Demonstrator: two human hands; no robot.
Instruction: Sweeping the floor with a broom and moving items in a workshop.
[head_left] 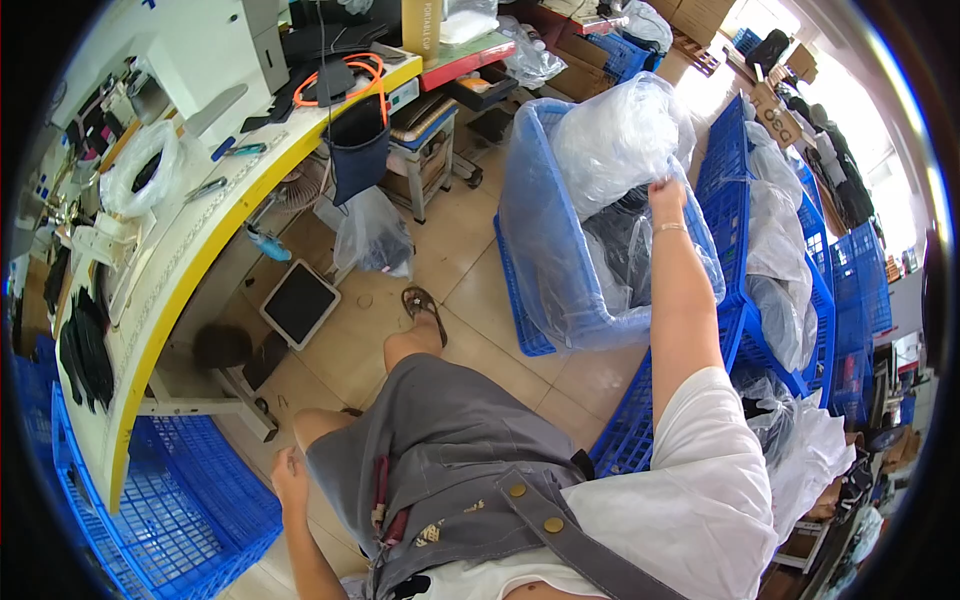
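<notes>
My right arm reaches out over a blue plastic crate [550, 250] lined with clear plastic sheeting. At the crate's far right side, my right hand [668, 197] is closed on a clear plastic bag [625, 130], which bulges up above the rim. Dark items wrapped in clear plastic [622, 250] lie inside the crate, below and left of that hand. My left hand [290, 482] hangs low beside my leg, fingers loosely bent, with nothing visible in it. It is nearest to a blue basket [200, 500] at the lower left.
A white worktable [190, 260] with a yellow edge curves along the left. Beneath it are a black-and-white pedal [300, 304] and a clear bag [374, 236]. More blue crates [722, 180] with plastic-wrapped goods [780, 250] line the right side.
</notes>
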